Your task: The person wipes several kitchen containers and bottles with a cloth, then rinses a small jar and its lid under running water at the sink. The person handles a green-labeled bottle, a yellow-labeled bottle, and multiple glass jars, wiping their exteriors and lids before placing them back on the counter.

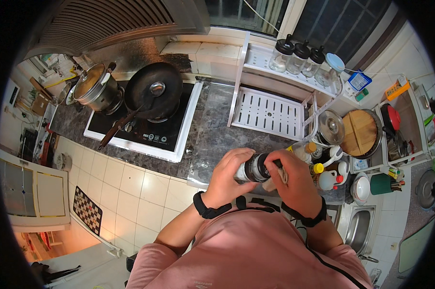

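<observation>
A glass seasoning jar with a black lid (253, 168) is held on its side or tilted in front of my chest, above the counter's edge. My left hand (227, 177) wraps round the glass body. At the lid end, my right hand (293, 180) has its fingers on the black top and also holds a beige cloth (275, 183). Similar glass jars with black lids (299, 57) stand on the upper shelf of a white rack, beside a jar with a light blue lid (333, 67).
The white rack (270, 113) stands at the back of the dark counter (217, 123). On the left, a gas hob (131, 133) bears a black wok (141, 86) and a steel pot (96, 90). Bottles (329, 178) crowd the right, near a sink (360, 225).
</observation>
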The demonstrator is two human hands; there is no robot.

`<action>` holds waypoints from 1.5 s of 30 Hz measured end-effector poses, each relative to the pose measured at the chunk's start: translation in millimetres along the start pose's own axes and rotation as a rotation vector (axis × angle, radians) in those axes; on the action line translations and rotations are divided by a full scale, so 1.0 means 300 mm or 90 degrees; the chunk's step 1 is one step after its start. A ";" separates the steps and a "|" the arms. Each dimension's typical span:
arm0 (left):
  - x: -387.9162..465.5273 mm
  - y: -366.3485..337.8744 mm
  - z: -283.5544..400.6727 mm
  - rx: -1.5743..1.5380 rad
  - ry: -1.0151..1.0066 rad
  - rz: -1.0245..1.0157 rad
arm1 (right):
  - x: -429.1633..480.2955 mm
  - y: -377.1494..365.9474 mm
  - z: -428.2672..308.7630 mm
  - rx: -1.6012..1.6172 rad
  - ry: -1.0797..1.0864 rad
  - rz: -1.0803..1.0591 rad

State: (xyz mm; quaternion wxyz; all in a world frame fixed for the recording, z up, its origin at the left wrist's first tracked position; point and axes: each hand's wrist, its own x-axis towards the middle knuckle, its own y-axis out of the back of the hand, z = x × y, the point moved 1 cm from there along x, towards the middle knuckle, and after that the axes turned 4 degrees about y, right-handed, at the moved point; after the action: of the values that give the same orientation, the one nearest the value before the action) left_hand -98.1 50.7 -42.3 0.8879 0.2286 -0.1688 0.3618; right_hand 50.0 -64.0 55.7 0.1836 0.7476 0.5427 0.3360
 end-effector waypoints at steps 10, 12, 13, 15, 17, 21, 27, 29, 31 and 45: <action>-0.007 0.008 -0.013 -0.090 0.103 -0.050 | -0.005 0.021 0.036 -0.006 0.060 -0.116; -0.006 0.007 -0.015 -0.108 0.111 -0.077 | -0.007 0.014 0.031 -0.004 0.063 -0.139; -0.005 0.006 -0.015 -0.110 0.112 -0.082 | -0.008 0.007 0.027 -0.003 0.063 -0.150; -0.006 -0.001 -0.012 -0.110 0.112 -0.066 | -0.008 -0.005 0.021 0.001 0.058 -0.108; -0.007 -0.009 -0.007 -0.112 0.104 -0.048 | -0.005 -0.015 0.017 -0.002 0.043 -0.067; -0.009 -0.018 0.005 -0.112 0.110 -0.023 | -0.007 -0.028 0.004 -0.026 -0.003 -0.040; -0.011 -0.010 0.000 -0.119 0.121 -0.038 | -0.021 -0.028 0.002 -0.086 0.018 -0.016; -0.019 -0.010 -0.009 -0.147 0.151 -0.056 | -0.019 -0.030 0.016 -0.087 0.029 -0.026; -0.020 -0.017 -0.020 -0.189 0.204 -0.068 | -0.010 -0.033 0.032 -0.087 0.043 -0.025; 0.051 0.041 0.002 -0.493 0.231 -0.073 | -0.097 0.100 0.106 0.923 -0.219 0.290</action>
State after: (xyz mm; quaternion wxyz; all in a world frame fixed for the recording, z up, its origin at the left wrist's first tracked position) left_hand -96.6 66.9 -31.3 0.9421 -0.1795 -0.1205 0.2562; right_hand 87.6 -98.7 43.7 -0.3429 0.8158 0.4235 -0.1938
